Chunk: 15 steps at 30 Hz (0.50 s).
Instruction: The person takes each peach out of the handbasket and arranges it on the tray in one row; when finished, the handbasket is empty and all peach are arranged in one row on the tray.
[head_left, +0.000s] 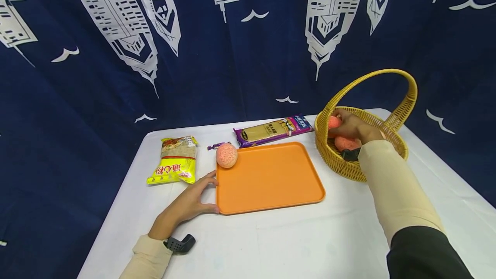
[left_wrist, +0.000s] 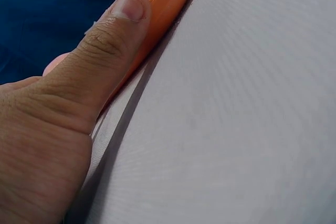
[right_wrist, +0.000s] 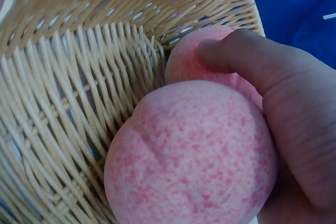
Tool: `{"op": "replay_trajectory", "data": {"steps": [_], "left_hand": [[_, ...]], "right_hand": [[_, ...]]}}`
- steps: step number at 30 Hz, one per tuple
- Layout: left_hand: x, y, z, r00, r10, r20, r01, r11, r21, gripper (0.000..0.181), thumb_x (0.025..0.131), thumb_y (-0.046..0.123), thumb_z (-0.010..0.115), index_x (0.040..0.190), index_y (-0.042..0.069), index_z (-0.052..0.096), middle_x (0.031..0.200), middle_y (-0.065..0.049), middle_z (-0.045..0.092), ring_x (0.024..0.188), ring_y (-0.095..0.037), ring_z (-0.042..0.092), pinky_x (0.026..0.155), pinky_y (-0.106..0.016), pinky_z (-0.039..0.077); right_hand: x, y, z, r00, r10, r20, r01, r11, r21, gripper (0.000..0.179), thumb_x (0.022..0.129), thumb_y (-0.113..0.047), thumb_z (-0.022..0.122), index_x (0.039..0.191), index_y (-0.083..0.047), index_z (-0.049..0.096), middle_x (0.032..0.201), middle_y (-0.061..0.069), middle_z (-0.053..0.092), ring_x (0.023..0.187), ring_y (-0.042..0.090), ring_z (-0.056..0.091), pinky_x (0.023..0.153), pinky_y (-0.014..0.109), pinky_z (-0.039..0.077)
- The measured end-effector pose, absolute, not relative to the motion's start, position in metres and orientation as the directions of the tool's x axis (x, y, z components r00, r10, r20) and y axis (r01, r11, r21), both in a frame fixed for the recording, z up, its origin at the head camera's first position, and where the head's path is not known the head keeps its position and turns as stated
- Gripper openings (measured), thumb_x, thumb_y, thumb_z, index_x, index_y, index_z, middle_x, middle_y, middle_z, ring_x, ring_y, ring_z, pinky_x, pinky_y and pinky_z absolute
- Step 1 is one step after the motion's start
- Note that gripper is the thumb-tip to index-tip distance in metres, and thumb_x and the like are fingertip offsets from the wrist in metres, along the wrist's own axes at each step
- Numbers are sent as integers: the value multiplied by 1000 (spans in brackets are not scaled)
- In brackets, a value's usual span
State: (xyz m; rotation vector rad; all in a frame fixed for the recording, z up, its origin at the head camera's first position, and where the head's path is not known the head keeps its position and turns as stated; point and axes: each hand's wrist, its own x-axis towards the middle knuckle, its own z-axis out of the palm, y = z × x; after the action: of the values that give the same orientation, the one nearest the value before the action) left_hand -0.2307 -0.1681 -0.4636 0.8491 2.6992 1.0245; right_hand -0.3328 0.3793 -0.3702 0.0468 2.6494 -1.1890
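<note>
Inside the yellow wicker basket (head_left: 341, 165), my right hand (head_left: 350, 126) grips a pink peach (right_wrist: 184, 64), thumb laid over it. A second peach (right_wrist: 189, 150), speckled pink, lies right beside that hand and fills the front of the right wrist view. My left hand (head_left: 190, 201) rests at the left edge of the orange tray (head_left: 271, 180), thumb at the near corner and fingers spread farther up the side. From the left wrist view, the straight thumb (left_wrist: 113, 38) lies against the tray's rim. Another peach (head_left: 226, 155) sits on the tray's far left corner.
A yellow bag of pasta (head_left: 174, 160) lies left of the tray. Behind the tray are a long purple-and-gold packet (head_left: 273, 131) and a small purple wrapped piece (head_left: 217, 146). The basket's tall handle (head_left: 387, 72) arches over the right arm. A dark blue printed curtain (head_left: 240, 55) hangs behind the white table.
</note>
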Motion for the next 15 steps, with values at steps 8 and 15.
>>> {"op": "replay_trajectory", "data": {"steps": [8, 15], "left_hand": [[-234, -169, -464, -829, 552, 86, 472, 609, 638, 76, 69, 51, 89, 130, 20, 57, 162, -4, 34, 148, -25, 32, 120, -44, 27], [-232, -170, -463, -827, 556, 85, 471, 604, 643, 75, 69, 51, 88, 129, 20, 57, 162, -5, 34, 148, -25, 32, 120, -45, 28]], "right_hand": [[-328, 383, -366, -989, -24, -148, 99, 637, -765, 76, 88, -28, 80, 143, -13, 29, 132, 27, 45, 98, 37, 59, 72, 37, 59], [-317, 385, -353, -996, -39, 75, -76, 800, -596, 68, 88, -31, 75, 136, -2, 36, 124, 32, 40, 102, 44, 54, 87, 49, 50]]}}
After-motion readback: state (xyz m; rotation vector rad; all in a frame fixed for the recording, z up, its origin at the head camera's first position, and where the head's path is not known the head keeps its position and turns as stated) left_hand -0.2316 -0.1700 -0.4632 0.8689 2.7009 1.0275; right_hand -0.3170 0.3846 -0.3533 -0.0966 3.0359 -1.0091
